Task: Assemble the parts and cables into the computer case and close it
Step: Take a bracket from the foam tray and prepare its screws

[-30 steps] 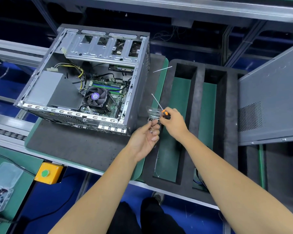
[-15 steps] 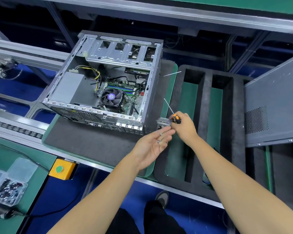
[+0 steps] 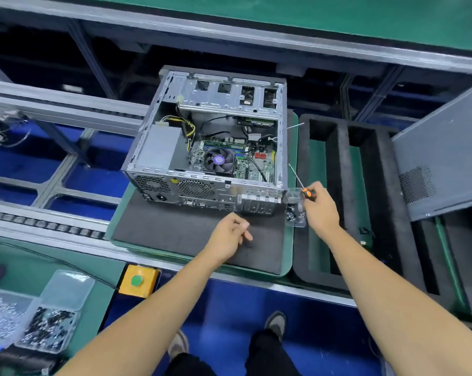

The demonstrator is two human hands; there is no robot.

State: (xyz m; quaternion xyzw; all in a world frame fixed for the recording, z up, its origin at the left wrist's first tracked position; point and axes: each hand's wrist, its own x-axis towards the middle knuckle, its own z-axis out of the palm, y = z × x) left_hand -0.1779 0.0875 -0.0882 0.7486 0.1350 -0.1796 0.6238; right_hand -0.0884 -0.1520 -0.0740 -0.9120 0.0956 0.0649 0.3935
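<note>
Grey foam mat (image 3: pixel 191 234) carries the open computer case (image 3: pixel 210 150); its rear lies just beyond the left hand (image 3: pixel 230 234), fingers loosely curled, nearer than the right hand (image 3: pixel 320 210) gripping the screwdriver (image 3: pixel 307 191).

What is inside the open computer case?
Inside the computer case: a cooler fan, a green motherboard, a grey power supply and yellow cables. Beneath fan and supply is hidden.

Orange/blk screwdriver (image 3: pixel 308 193), yellow button box (image 3: pixel 138 280) (green button), grey case (image 3: pixel 159 147).
</note>
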